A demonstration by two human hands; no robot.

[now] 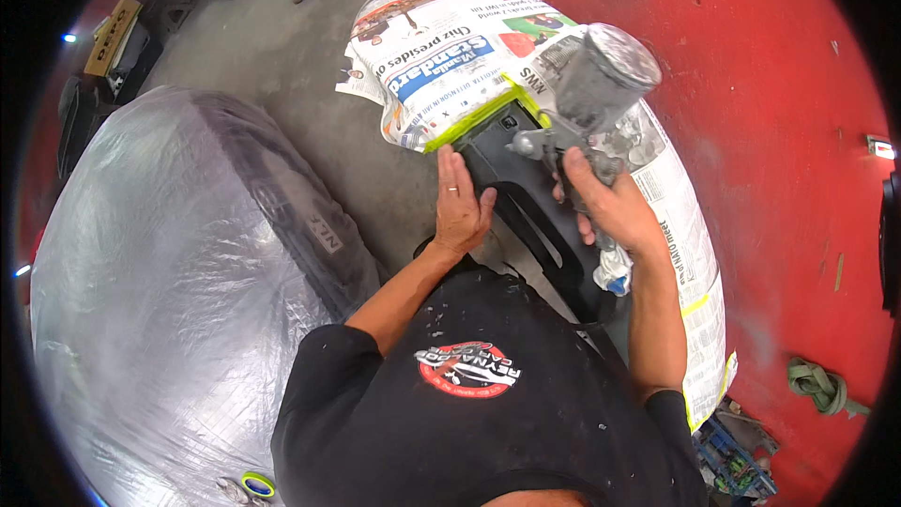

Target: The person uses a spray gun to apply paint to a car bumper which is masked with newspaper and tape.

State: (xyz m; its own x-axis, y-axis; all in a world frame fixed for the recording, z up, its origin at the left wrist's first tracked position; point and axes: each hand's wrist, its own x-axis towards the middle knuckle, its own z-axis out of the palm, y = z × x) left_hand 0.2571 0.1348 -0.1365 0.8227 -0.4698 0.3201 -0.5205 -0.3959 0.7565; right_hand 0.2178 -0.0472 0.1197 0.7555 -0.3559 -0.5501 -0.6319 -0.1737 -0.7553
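Note:
My right hand [615,202] is closed around the handle of a paint-spattered spray gun [605,80], its grey cup tilted up and away. Crumpled white and blue material [614,269] is at the gun's lower end. Beneath the gun lies a dark grey panel [490,152] with a long black-rimmed opening, perhaps a vehicle part. Newspaper [422,52] surrounds the panel, held along its far edge by yellow-green masking tape [474,120]. My left hand [462,208] has its fingers stretched out at the panel's left edge, the fingertips close to the tape; contact is unclear.
A large bulky shape under clear plastic sheeting [178,272] fills the left side. Near its front lies a yellow-green tape roll [257,484]. A red wall [779,160] rises on the right, with a green bundle [819,387] and a blue crate [732,460] lower down.

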